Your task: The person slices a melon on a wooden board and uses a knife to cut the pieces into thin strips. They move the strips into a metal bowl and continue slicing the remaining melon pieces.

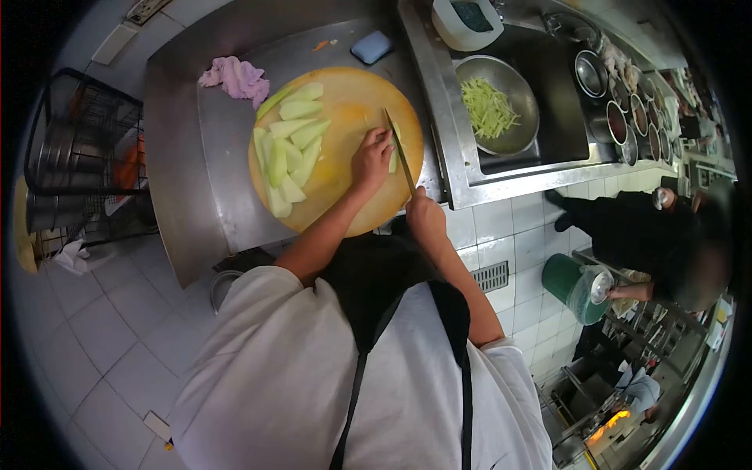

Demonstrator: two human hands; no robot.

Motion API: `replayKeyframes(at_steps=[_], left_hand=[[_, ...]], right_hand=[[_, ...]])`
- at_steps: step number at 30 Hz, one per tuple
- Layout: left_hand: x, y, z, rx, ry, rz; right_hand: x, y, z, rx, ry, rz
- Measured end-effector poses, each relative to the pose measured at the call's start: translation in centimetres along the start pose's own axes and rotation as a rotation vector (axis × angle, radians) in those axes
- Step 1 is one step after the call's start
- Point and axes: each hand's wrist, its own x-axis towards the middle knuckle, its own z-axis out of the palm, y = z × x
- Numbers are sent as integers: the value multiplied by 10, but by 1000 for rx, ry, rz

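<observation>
My right hand is closed around the handle of a kitchen knife, whose blade points away from me over the right side of a round cutting board. Left of the blade, my left hand has its fingers bent and pressed down close to the knife. A pale green vegetable piece lies under and beside the blade, partly hidden by it and by my fingers. Several peeled pale green vegetable pieces are heaped on the board's left side.
A metal bowl of green shreds stands in the sink to the right. Behind the board lie a blue sponge and a pink cloth. Another person stands at right by a green bin. A wire rack stands left.
</observation>
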Motion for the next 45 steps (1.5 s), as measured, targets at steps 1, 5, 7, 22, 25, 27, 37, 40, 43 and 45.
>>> replayKeyframes(at_steps=[1, 5, 7, 22, 25, 27, 37, 40, 43, 45], left_hand=[[-1, -2, 0, 2, -4, -16], [-4, -6, 9, -40, 9, -68], [-8, -8, 6, -47, 35, -97], [-8, 2, 5, -41, 82, -103], [-9, 0, 4, -59, 83, -90], [-9, 1, 4, -83, 76, -90], [-17, 2, 6, -64, 87, -141], [-20, 2, 6, -110, 88, -168], [-20, 1, 4, -93, 86, -151], [-20, 3, 3, -83, 97, -129]], right_hand=[[3, 2, 0, 29, 10, -13], [2, 2, -14, 50, 13, 19], [-7, -3, -20, 19, -16, 47], [-33, -4, -20, -71, -6, 11], [-20, -7, -13, -58, -23, 20], [0, 0, 1, -23, -20, 1], [0, 7, -15, 2, 31, -40], [-16, -5, -25, -31, 39, -31], [-28, -7, -27, -37, 29, -8], [-32, -4, -24, -55, 14, -2]])
